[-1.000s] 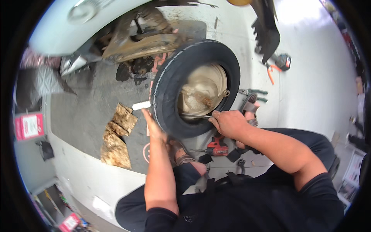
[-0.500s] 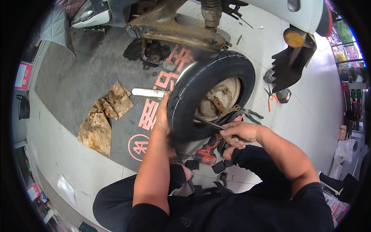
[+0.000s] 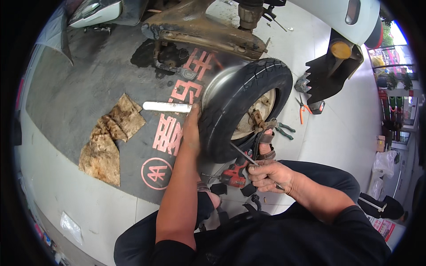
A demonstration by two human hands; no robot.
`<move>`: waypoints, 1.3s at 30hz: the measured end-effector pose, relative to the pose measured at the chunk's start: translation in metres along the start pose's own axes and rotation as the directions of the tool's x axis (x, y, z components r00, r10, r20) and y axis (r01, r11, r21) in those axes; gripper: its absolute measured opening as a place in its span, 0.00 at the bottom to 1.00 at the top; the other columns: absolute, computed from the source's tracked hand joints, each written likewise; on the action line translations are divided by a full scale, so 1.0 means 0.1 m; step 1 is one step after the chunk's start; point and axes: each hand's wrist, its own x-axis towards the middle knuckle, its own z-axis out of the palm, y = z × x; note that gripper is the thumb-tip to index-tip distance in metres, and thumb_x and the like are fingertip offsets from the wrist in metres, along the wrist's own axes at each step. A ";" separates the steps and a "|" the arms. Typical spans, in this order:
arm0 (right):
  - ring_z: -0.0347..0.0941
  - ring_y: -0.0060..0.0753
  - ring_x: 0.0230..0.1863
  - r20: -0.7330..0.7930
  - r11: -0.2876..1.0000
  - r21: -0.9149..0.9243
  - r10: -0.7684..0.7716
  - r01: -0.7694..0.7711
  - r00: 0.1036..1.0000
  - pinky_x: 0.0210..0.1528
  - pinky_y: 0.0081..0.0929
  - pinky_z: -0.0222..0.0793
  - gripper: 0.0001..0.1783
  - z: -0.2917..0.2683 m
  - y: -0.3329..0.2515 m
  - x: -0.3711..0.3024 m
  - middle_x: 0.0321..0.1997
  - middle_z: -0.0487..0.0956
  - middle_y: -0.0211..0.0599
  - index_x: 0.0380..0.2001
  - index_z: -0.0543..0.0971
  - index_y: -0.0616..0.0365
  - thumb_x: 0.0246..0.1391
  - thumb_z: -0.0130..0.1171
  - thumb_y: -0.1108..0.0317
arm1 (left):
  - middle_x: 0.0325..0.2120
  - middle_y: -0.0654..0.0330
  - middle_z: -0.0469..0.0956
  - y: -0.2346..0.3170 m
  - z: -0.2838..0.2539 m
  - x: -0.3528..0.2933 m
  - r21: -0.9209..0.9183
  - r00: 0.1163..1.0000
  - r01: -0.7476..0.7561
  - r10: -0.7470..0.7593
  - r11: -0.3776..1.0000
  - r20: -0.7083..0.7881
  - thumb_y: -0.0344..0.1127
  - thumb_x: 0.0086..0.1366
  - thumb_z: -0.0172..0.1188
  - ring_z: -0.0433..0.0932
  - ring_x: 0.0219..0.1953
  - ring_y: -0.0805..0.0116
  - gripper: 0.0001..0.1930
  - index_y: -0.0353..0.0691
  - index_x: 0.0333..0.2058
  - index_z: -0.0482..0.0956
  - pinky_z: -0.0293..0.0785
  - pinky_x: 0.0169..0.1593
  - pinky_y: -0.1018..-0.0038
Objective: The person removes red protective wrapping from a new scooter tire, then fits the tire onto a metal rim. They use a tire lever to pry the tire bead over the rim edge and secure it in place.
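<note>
A black tyre (image 3: 230,108) on a cream wheel rim (image 3: 268,103) stands tilted in front of me. My left hand (image 3: 191,131) is against the tyre's left side, closed at the end of a flat silver tire lever (image 3: 166,107) that sticks out leftward; its fingertips are hidden. My right hand (image 3: 271,175) is wrapped round a thin metal tire lever (image 3: 243,153), which slants up to the tyre's near inner edge. A rusty bracket (image 3: 256,119) sits at the hub. Behind the tyre, a silver curved surface (image 3: 217,86) looks blurred.
A red power drill (image 3: 234,175) lies below the wheel, near my feet. Green-handled pliers (image 3: 285,130) and orange-handled pliers (image 3: 303,110) lie to the right. A stained rag (image 3: 106,142) is on the dark mat (image 3: 88,84). A scooter's dirty swingarm (image 3: 199,33) is above the wheel.
My right hand has moved down and slightly left, drawing the lever's outer end lower. The view has shifted slightly; my left hand stays at the tyre.
</note>
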 end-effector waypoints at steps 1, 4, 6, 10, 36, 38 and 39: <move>0.50 0.09 0.16 0.017 0.999 0.041 -0.009 0.008 1.000 0.16 0.13 0.46 0.13 0.00 0.02 0.01 0.22 0.58 0.14 0.31 0.68 0.47 0.73 0.57 0.66 | 0.64 0.48 0.76 0.01 0.01 -0.01 -0.004 1.000 -0.004 0.004 1.000 0.007 0.57 0.81 0.44 0.78 0.63 0.60 0.35 0.32 0.71 0.67 0.72 0.68 0.67; 0.49 0.09 0.17 0.100 0.995 0.096 -0.050 0.040 0.994 0.17 0.12 0.47 0.13 -0.11 0.05 0.00 0.23 0.60 0.15 0.32 0.68 0.47 0.73 0.57 0.67 | 0.65 0.48 0.75 0.12 0.14 -0.06 -0.064 0.999 0.040 -0.038 0.997 0.028 0.57 0.81 0.44 0.77 0.64 0.60 0.35 0.32 0.71 0.66 0.71 0.69 0.66; 0.49 0.09 0.17 0.123 0.994 0.100 -0.066 0.054 0.990 0.17 0.12 0.47 0.12 -0.15 0.14 0.01 0.23 0.60 0.15 0.33 0.68 0.48 0.73 0.57 0.67 | 0.66 0.48 0.74 0.10 0.15 -0.07 -0.152 0.992 0.104 -0.091 0.983 0.090 0.58 0.81 0.44 0.76 0.65 0.59 0.36 0.32 0.72 0.65 0.72 0.69 0.66; 0.48 0.09 0.17 0.017 0.996 0.061 -0.072 0.071 0.997 0.16 0.14 0.45 0.11 0.01 0.17 0.02 0.24 0.58 0.16 0.35 0.67 0.48 0.73 0.56 0.68 | 0.67 0.50 0.73 -0.16 -0.15 0.05 -0.295 0.967 0.190 -0.128 0.936 0.218 0.57 0.81 0.44 0.76 0.65 0.59 0.36 0.33 0.73 0.63 0.73 0.68 0.65; 0.52 0.11 0.14 -0.217 0.963 0.252 -0.040 0.095 0.975 0.16 0.15 0.50 0.16 0.75 0.12 -0.11 0.23 0.63 0.18 0.27 0.66 0.50 0.74 0.52 0.68 | 0.52 0.50 0.86 -0.17 -0.16 0.20 0.299 0.951 -0.050 0.137 0.953 -0.277 0.41 0.76 0.47 0.82 0.59 0.59 0.24 0.31 0.54 0.86 0.72 0.65 0.67; 0.52 0.11 0.15 -0.174 0.967 0.245 -0.033 0.076 0.984 0.16 0.15 0.50 0.16 0.91 0.07 -0.16 0.23 0.63 0.18 0.27 0.66 0.49 0.73 0.53 0.68 | 0.52 0.50 0.87 -0.12 -0.21 0.24 0.260 0.964 -0.018 0.085 0.965 -0.252 0.47 0.76 0.50 0.82 0.59 0.56 0.24 0.36 0.54 0.87 0.71 0.66 0.66; 0.53 0.11 0.15 -0.152 0.968 0.241 -0.030 0.066 0.988 0.16 0.15 0.50 0.16 0.99 0.05 -0.16 0.23 0.63 0.18 0.27 0.66 0.49 0.73 0.53 0.68 | 0.52 0.50 0.87 -0.10 -0.23 0.23 0.155 0.972 -0.019 0.054 0.988 -0.228 0.52 0.76 0.50 0.82 0.59 0.55 0.26 0.39 0.54 0.87 0.70 0.66 0.65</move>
